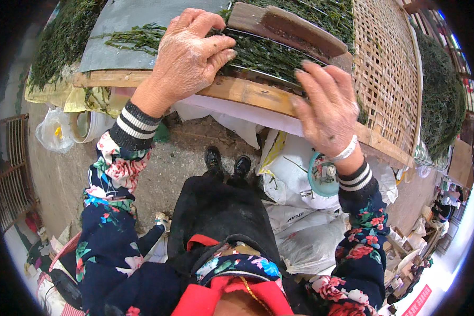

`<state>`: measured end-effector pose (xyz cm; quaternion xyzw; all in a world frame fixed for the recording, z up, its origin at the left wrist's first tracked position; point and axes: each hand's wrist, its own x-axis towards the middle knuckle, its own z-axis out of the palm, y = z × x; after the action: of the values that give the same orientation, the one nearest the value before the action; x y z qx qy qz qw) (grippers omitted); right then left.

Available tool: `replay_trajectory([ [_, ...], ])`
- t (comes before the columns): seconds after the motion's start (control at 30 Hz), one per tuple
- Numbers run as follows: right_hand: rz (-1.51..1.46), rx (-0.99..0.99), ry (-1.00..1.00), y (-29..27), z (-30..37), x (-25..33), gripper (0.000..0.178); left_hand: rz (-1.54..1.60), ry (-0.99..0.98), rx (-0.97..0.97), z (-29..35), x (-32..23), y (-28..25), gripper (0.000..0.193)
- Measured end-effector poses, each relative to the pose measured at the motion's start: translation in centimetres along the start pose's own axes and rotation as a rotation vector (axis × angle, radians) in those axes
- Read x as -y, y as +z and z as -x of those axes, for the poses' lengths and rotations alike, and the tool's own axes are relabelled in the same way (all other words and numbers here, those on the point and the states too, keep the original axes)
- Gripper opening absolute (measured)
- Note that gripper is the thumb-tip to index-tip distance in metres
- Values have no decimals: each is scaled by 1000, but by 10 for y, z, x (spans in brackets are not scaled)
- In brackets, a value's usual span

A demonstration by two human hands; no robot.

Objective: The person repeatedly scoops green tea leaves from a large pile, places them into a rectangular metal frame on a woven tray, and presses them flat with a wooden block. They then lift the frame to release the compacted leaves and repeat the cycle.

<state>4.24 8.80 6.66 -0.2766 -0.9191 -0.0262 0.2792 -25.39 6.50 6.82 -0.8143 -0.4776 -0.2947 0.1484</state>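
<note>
Dark green, stringy plant strands (pixel 266 57) lie in a narrow row along the near edge of the worktable, with thin pale strips bordering them. Over the left end of this row, my left hand (pixel 192 55) has its fingers bent, thumb and forefinger closing on the strands. My right hand (pixel 329 105) rests at the row's right end, fingers stretched out and slightly apart, the fingertips touching or just above the strands. Behind the row lies a brown wooden block (pixel 295 31) with a raised ridge. A loose bunch of strands (pixel 137 39) spreads left of my left hand.
A woven bamboo mat (pixel 387 68) covers the table's right side. Piles of green strands (pixel 68 39) stand at both sides. The wooden table edge (pixel 253 94) runs in front of me. Below are white sacks (pixel 287 181), a turquoise basin (pixel 321 181) and a white bucket (pixel 92 126).
</note>
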Motion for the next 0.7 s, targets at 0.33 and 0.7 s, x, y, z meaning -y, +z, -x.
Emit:
replay_trajectory([
  [0.33,-50,95,-64,45,-73,56,44,179,-93,-152,42,33,-38,30],
  [0.7,-55,2,4,39,-61,62,40,191,-96,119,20,20,-25,29],
])
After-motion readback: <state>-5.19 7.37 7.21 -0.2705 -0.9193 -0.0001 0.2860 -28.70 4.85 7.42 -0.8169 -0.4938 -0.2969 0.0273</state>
